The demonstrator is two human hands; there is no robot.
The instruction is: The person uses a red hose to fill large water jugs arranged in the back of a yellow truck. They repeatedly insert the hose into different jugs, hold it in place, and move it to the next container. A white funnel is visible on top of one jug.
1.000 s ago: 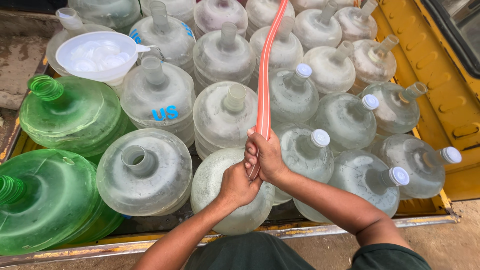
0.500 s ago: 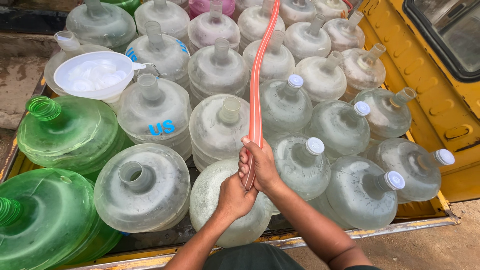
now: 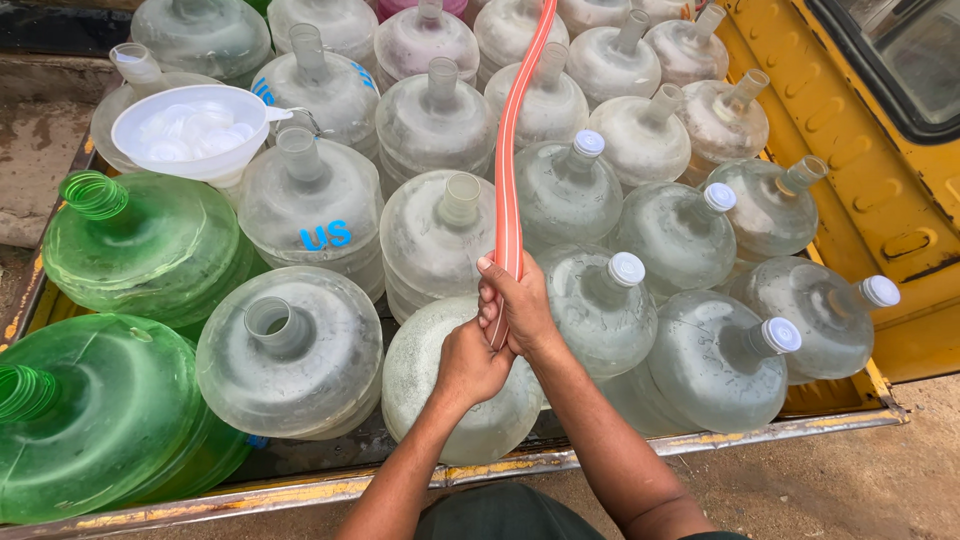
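Orange-red and ribbed, the hose (image 3: 508,170) runs down from twelve o'clock over the packed bottles and ends in your two hands near the middle of the view. Your right hand (image 3: 515,305) is wrapped firmly round the hose's lower end, thumb up along it, and your left hand (image 3: 470,362) is closed just below and touching the right one, over the mouth of the clear water jug (image 3: 455,390) at six o'clock; whether the left hand grips the hose tip or the jug's neck is hidden under the fingers. Keep both hands together as they are, so the tip stays straight in the neck and does not kick out sideways. Hold the hose upright above the opening rather than bent, because a kink at your grip would likely choke the flow. Watch the jug's wall below your left wrist for the level, since your hands cover the mouth. At three o'clock stand capped jugs (image 3: 720,350) with white lids, and at eleven o'clock open uncapped jugs (image 3: 440,110); keep the hose from dragging across these necks. Two green jugs (image 3: 140,250) lie at nine o'clock, and a white funnel (image 3: 195,130) sits on a bottle at ten o'clock, well apart from your hands. All rest on the yellow truck bed (image 3: 820,170).
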